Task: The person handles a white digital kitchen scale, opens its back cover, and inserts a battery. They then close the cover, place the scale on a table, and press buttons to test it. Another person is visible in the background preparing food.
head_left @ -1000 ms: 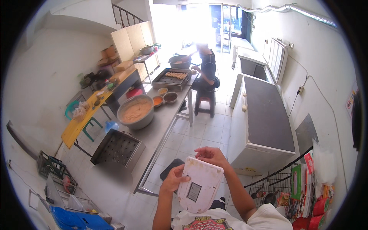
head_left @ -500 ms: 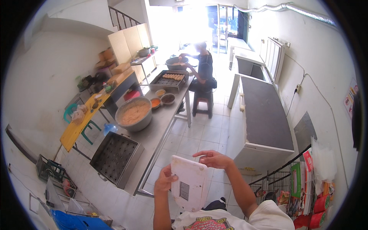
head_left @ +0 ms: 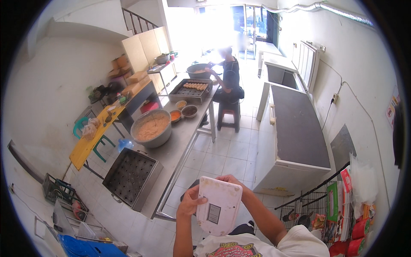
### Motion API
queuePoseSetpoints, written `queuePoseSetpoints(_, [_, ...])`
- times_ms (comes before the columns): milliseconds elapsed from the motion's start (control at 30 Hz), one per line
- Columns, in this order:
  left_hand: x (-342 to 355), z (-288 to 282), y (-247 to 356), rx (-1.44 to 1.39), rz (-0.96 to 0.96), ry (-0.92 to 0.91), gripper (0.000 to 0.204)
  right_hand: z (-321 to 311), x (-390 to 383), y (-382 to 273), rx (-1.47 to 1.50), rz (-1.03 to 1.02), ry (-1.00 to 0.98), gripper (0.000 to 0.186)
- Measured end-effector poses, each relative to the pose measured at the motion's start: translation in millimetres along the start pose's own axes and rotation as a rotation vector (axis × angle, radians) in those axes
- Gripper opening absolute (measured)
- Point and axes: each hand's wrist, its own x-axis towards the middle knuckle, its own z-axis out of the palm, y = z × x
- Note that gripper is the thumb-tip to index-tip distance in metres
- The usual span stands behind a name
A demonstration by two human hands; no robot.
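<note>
At the lower middle of the frame a white scale (head_left: 219, 205) is held upright in both hands, its small display panel facing the camera. The left hand (head_left: 191, 204) grips its left edge, fingers curled round behind and the thumb pressed on the front; the right hand (head_left: 229, 179) caps the top edge, fingers folded over it and closed on the plastic. Held this way the scale looks secure, though tilted; to handle it well it seems wise to keep both grips firm, turn it level slowly, and keep the thumb off the display. It hangs in the air above the tiled floor (head_left: 227, 154), just right of the near end of the long steel tabletop (head_left: 184, 137). That tabletop runs from lower left toward the upper middle and carries a perforated tray (head_left: 130, 177), a big bowl of orange batter (head_left: 151, 127), two small bowls (head_left: 183, 112) and a second tray (head_left: 190, 90) with browned pieces. Another person (head_left: 229, 79) sits on a stool at its far end. A chest freezer (head_left: 295, 128) stands at right, a yellow bench (head_left: 92, 137) at left, and bright doorway light fills the top.
</note>
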Motion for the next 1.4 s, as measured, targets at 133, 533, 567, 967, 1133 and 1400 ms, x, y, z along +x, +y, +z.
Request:
queuePoseSetpoints(133, [3, -4, -3, 0.045, 0.017, -0.057, 0.064, -21, 6, 0, 0.324, 0.021, -0.195, 0.032])
queuePoseSetpoints(533, [15, 7, -6, 0.181, -0.098, 0.087, 0.085, 9, -6, -109, -0.795, -0.173, -0.385, 0.037])
queuePoseSetpoints(567, [15, 4, -5, 0.194, -0.096, 0.136, 0.085, 12, -12, -117, -0.898, -0.211, -0.381, 0.036])
queuePoseSetpoints(967, [5, -7, 19, 0.008, 0.174, 0.278, 0.073, 29, -69, -142, -1.072, -0.375, -0.174, 0.026])
queuePoseSetpoints(1133, [19, -8, 14, -0.014, 0.279, 0.385, 0.07, 41, -83, -120, -1.038, -0.399, -0.119, 0.026])
queuePoseSetpoints(1400, [27, 3, 12, 0.029, 0.395, 0.552, 0.074, 88, -98, -72, -1.264, -0.538, 0.005, 0.023])
